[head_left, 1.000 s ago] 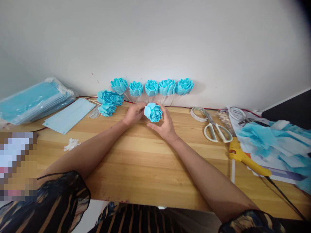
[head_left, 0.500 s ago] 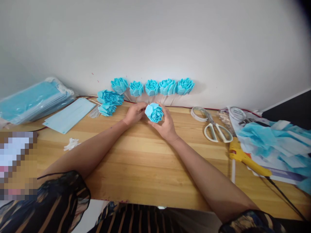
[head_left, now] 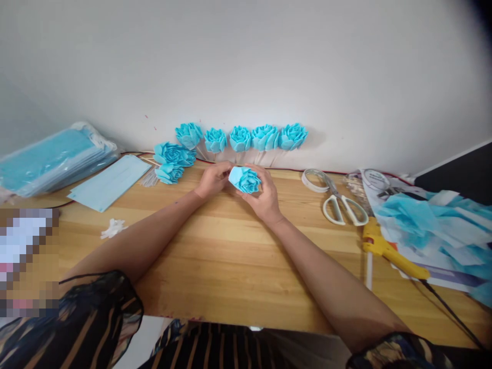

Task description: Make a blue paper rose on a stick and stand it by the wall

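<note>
A light-blue artificial flower (head_left: 246,180) is held above the middle of the table, its petals facing up toward me. My right hand (head_left: 265,197) is closed round its right side, thumb below and fingers behind the petals. Just left of the bloom, my left hand (head_left: 214,179) is closed with its fingertips pinched behind the flower's edge; what they grip there is hidden. Several finished blue flowers (head_left: 240,139) on pale stems lean against the wall behind my hands. More blue flowers (head_left: 170,173) lie on the table beyond my left hand.
On the right are scissors (head_left: 345,210), a roll of tape (head_left: 314,181), a yellow glue gun (head_left: 395,253) with a black cord, and a heap of blue fabric strips (head_left: 438,220). To the left lie flat blue sheets (head_left: 109,183), a bagged stack (head_left: 57,159) and small white pieces (head_left: 113,228).
The flower has turned and shifted slightly to the right, and my right hand's fingers have moved a little with it. My left hand stays almost in place.
</note>
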Available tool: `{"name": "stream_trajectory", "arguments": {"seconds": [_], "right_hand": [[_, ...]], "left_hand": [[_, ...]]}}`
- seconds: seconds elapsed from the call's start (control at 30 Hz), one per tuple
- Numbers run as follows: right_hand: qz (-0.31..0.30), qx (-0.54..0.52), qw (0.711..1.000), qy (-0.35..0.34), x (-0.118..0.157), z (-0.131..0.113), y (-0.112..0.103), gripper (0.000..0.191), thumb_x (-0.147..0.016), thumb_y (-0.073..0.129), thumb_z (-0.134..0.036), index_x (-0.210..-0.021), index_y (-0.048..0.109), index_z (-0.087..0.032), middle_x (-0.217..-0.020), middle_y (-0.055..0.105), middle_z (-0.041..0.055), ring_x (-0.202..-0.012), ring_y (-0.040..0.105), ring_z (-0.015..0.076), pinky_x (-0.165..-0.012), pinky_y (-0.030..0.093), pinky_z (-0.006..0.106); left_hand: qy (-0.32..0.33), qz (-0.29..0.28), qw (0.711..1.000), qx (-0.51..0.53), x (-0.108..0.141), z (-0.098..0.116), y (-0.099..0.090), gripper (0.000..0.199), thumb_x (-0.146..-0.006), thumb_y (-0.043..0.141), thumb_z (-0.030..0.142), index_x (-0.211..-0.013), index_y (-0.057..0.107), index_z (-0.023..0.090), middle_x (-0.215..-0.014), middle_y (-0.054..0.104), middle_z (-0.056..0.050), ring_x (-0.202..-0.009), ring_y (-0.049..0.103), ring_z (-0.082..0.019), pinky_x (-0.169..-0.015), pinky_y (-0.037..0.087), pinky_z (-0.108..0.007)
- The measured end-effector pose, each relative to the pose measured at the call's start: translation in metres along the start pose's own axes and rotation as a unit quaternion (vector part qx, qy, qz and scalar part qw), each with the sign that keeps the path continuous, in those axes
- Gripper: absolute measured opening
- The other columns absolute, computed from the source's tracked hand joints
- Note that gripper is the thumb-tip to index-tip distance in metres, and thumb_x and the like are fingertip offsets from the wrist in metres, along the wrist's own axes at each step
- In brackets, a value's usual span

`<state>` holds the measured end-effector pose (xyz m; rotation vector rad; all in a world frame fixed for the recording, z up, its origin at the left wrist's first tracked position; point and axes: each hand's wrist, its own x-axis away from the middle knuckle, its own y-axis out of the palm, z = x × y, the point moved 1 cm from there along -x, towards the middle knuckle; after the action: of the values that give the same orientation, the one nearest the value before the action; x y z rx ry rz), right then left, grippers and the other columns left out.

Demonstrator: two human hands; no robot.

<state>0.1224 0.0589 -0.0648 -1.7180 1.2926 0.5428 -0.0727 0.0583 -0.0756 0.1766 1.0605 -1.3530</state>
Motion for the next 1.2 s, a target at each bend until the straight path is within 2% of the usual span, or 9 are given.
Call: {"name": "stream_trajectory", "arguments": {"seconds": [0.2,0.37,0.63,0.8,0.93,1.0,1.1,1.2], "right_hand": [[-0.009,-0.018,1.0,0.017,0.0035,0.0011,0.0023,0.073,-0.082,0.078,-0.042,-0.146,0.044,-0.029,-0.144,0.058,0.0121,-0.132,0.056,0.0315,-0.112,0.046,0.053],[-0.01,-0.03,0.999,0.023,0.0041,-0.0003,0.0028,0.082,-0.082,0.078,-0.037,-0.151,0.036,-0.028,-0.148,0.055,0.0134,-0.136,0.054,0.0311,-0.111,0.047,0.053],[0.0,-0.005,1.0,-0.023,0.0,-0.0028,-0.0006,0.053,-0.086,0.073,-0.037,-0.133,0.052,-0.027,-0.136,0.063,0.0121,-0.129,0.058,0.0301,-0.111,0.046,0.054],[-0.001,-0.001,1.0,-0.013,-0.0012,-0.0032,-0.0016,0.047,-0.087,0.072,-0.04,-0.129,0.055,-0.027,-0.134,0.065,0.0118,-0.127,0.06,0.0305,-0.11,0.046,0.054],[0.01,-0.011,1.0,-0.019,-0.001,-0.0029,-0.0017,0.045,-0.087,0.072,-0.04,-0.127,0.057,-0.027,-0.13,0.067,0.0112,-0.124,0.062,0.0292,-0.108,0.048,0.052],[0.004,-0.016,1.0,-0.012,-0.0001,-0.0019,-0.0012,0.051,-0.086,0.074,-0.044,-0.13,0.055,-0.028,-0.133,0.066,0.0112,-0.126,0.06,0.0298,-0.109,0.048,0.052],[-0.018,-0.028,0.999,0.012,0.002,0.0004,0.0007,0.071,-0.081,0.078,-0.052,-0.141,0.048,-0.028,-0.142,0.06,0.0118,-0.134,0.055,0.0318,-0.113,0.045,0.054],[-0.028,-0.04,0.998,0.024,0.0036,0.0022,0.003,0.084,-0.077,0.081,-0.05,-0.148,0.042,-0.028,-0.146,0.056,0.0125,-0.137,0.053,0.0327,-0.114,0.044,0.055]], "left_hand": [[0.021,0.009,1.0,0.002,-0.0013,0.0023,-0.001,0.016,-0.092,0.057,0.019,-0.082,0.068,0.015,-0.078,0.07,-0.004,-0.072,0.064,-0.017,-0.067,0.049,-0.026],[0.009,0.002,1.0,-0.001,-0.0015,0.0039,-0.003,0.014,-0.091,0.057,0.018,-0.088,0.071,0.016,-0.088,0.074,-0.006,-0.082,0.068,-0.019,-0.076,0.052,-0.029],[0.002,-0.004,1.0,-0.008,-0.0012,0.0002,-0.0027,0.016,-0.09,0.058,0.023,-0.093,0.073,0.017,-0.092,0.076,-0.008,-0.085,0.069,-0.021,-0.078,0.054,-0.031],[-0.024,-0.004,0.999,-0.02,-0.0004,-0.0008,-0.0025,0.019,-0.089,0.061,0.025,-0.1,0.073,0.015,-0.089,0.075,-0.006,-0.079,0.067,-0.018,-0.073,0.052,-0.027],[-0.017,-0.005,1.0,-0.005,-0.0004,-0.0002,-0.003,0.015,-0.09,0.061,0.023,-0.094,0.073,0.015,-0.09,0.075,-0.007,-0.083,0.069,-0.02,-0.078,0.053,-0.029],[-0.007,-0.003,1.0,0.003,-0.0007,0.001,-0.0032,0.014,-0.09,0.06,0.022,-0.091,0.073,0.015,-0.09,0.075,-0.008,-0.084,0.069,-0.02,-0.079,0.053,-0.03],[-0.008,0.006,1.0,-0.004,-0.0014,0.0031,-0.0032,0.016,-0.092,0.059,0.023,-0.09,0.073,0.016,-0.089,0.075,-0.006,-0.083,0.069,-0.019,-0.078,0.053,-0.029],[-0.008,0.01,1.0,-0.007,-0.0025,0.0047,-0.0025,0.019,-0.094,0.057,0.026,-0.092,0.074,0.017,-0.09,0.076,-0.006,-0.083,0.07,-0.019,-0.079,0.055,-0.029]]}}
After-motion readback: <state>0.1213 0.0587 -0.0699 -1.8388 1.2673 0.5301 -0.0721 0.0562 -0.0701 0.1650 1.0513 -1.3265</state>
